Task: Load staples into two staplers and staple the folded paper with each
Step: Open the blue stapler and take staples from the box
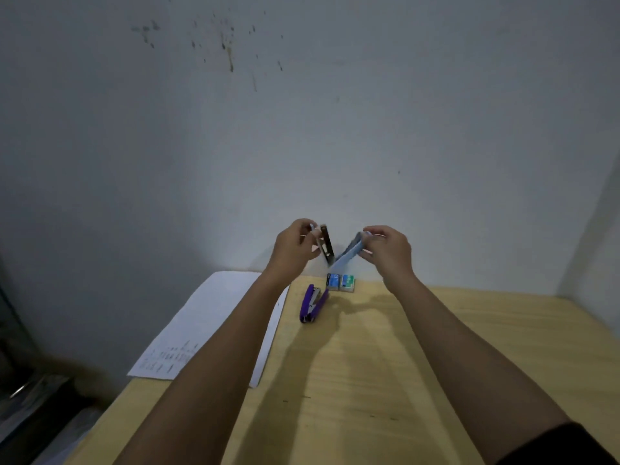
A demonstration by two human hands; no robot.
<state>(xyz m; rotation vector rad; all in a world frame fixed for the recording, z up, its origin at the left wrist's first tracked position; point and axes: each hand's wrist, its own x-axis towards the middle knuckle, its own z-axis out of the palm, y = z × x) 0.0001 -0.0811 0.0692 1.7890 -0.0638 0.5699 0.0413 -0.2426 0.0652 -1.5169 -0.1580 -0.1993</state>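
Most of the view is a stained grey-white wall (pixel 335 129), rising behind both hands. Below them spreads a pale wooden table (pixel 436 364), its bare grain under the right forearm. A sheet of white paper (pixel 214 317) with some print at its near end lies flat under and outside the left forearm, hanging a little past the table's left edge.

The left hand (pixel 293 245) and right hand (pixel 389 250) are raised side by side above the table's far edge, near each other. Between them they hold a pale blue stapler (pixel 349 253) swung open into a V, its hinge pointing down between the hands. The left hand's fingers and thumb pinch the top of the metal half (pixel 327 245); the right hand's curled fingers pinch the tip of the blue half.

Just below the left hand, a purple stapler (pixel 313 303) lies on the table, partly open. Two small staple boxes (pixel 340 282) sit touching side by side, directly beneath the gap between the hands.

A dark sleeve (pixel 563 444) shows on the right arm.
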